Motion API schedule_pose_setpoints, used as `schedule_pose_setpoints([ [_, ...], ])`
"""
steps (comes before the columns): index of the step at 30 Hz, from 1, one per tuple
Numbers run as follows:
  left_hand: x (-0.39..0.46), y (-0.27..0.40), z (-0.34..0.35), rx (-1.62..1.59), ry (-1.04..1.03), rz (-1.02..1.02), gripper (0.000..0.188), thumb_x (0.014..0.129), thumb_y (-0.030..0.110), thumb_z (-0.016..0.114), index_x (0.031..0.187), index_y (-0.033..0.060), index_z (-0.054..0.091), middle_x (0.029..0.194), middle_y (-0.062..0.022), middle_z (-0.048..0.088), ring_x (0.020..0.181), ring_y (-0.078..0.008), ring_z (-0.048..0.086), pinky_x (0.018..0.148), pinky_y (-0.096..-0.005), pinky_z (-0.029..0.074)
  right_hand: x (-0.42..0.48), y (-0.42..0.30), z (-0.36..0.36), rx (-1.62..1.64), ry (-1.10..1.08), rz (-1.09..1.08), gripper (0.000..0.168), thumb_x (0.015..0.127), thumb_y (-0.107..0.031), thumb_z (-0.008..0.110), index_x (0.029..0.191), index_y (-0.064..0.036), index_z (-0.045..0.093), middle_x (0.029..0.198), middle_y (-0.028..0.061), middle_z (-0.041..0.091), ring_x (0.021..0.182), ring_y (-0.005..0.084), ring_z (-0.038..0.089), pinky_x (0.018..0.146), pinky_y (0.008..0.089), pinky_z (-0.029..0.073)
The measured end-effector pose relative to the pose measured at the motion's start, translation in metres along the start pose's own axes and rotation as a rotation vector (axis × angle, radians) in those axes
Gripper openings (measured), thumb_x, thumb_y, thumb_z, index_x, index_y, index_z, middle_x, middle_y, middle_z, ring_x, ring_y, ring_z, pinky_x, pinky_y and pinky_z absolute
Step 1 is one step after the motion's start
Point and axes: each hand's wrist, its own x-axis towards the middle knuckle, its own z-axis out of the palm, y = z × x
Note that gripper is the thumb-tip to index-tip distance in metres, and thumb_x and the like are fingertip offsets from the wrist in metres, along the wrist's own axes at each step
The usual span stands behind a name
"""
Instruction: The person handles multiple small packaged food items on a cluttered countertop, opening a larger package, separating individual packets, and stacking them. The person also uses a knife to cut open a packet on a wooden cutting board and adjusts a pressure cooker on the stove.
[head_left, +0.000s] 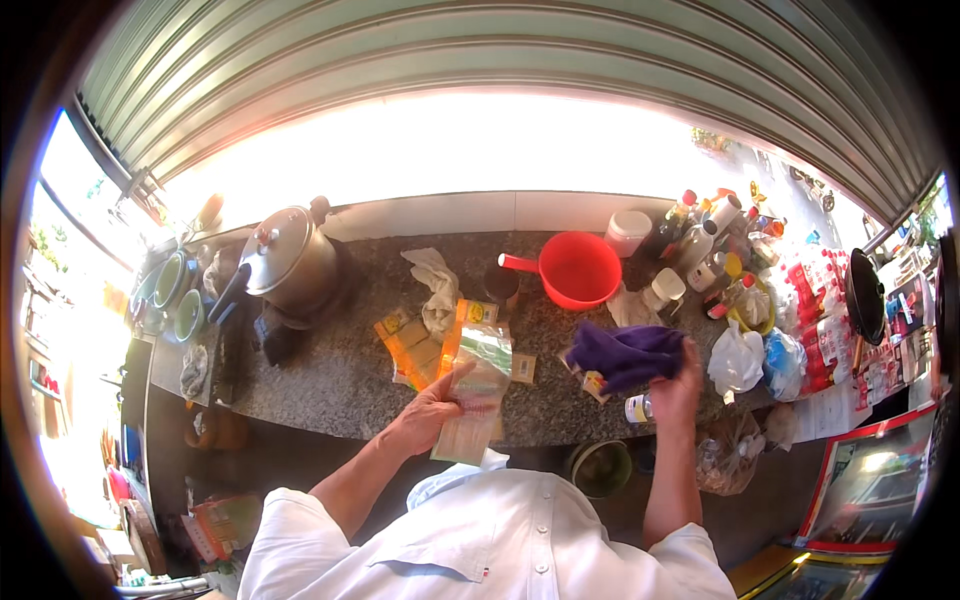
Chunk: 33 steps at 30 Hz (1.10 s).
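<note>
My left hand (429, 417) grips a clear plastic packet (480, 397) with printing on it, held upright before my chest near the counter's front edge. In my right hand (677, 382) is a bunched purple cloth (626, 356), raised over the right part of the speckled stone counter (322, 390). Orange-and-yellow packets (411, 345) lie on the counter behind my left hand. A small flat tan packet (523, 368) rests to their right. Below the purple cloth, a small orange-and-white packet (594, 384) and a small labelled bottle (638, 409) are partly visible.
A red plastic dipper (579, 271) stands at the back, a lidded metal pot (289, 259) at the left. A crumpled white cloth (435, 289) lies between them. Bottles (694, 247), a white plastic bag (737, 360) and a black wok (865, 296) crowd the right. Under the counter is a green bucket (600, 469).
</note>
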Motion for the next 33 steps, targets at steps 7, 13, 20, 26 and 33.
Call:
schedule_pose_setpoints([
  [7,0.047,-0.049,0.024,0.268,-0.143,0.152,0.053,0.088,-0.003,0.053,0.139,0.0091,0.044,0.118,-0.0056,0.058,0.104,-0.0147,0.057,0.088,-0.0303,0.048,-0.075,0.063,0.101,-1.010,-0.433,-0.147,0.020,0.090,-0.008,0.062,0.110,-0.005,0.060,0.116,0.0089,0.061,0.104,0.0218,0.059,0.097,0.0332,0.044],
  [13,0.029,-0.039,0.063,0.278,-0.128,0.140,0.031,0.094,0.011,0.060,0.124,0.0066,0.056,0.108,0.0022,0.057,0.099,-0.0064,0.050,0.083,-0.0252,0.045,-0.089,0.111,0.078,-0.956,-0.193,-0.035,0.021,0.091,-0.012,0.065,0.107,0.000,0.060,0.106,0.0063,0.062,0.098,0.0157,0.057,0.091,0.0288,0.045],
  [20,-0.003,-0.035,0.060,0.040,-0.142,0.222,0.058,0.095,-0.004,0.052,0.149,0.0097,0.036,0.130,-0.0133,0.058,0.112,-0.0224,0.061,0.096,-0.0333,0.049,-0.034,0.072,0.072,-0.462,-0.048,0.347,0.036,0.098,-0.038,0.053,0.109,-0.005,0.060,0.100,0.0049,0.062,0.084,0.0180,0.061,0.075,0.0300,0.051],
  [26,-0.005,-0.022,0.060,0.073,-0.093,0.191,0.065,0.091,-0.009,0.050,0.150,0.0097,0.032,0.138,-0.0138,0.052,0.122,-0.0243,0.056,0.101,-0.0394,0.047,-0.069,0.069,0.075,0.135,-0.350,0.414,0.038,0.096,-0.043,0.054,0.108,-0.007,0.060,0.098,0.0049,0.061,0.083,0.0198,0.060,0.076,0.0306,0.053],
  [33,-0.002,-0.010,0.060,0.165,-0.045,-0.041,0.042,0.100,0.025,0.053,0.134,0.0005,0.049,0.122,-0.0108,0.060,0.110,-0.0163,0.057,0.097,-0.0343,0.045,-0.106,0.086,0.070,-0.234,-0.238,0.601,0.022,0.091,-0.014,0.066,0.110,-0.005,0.060,0.099,0.0043,0.065,0.087,0.0120,0.063,0.077,0.0262,0.054],
])
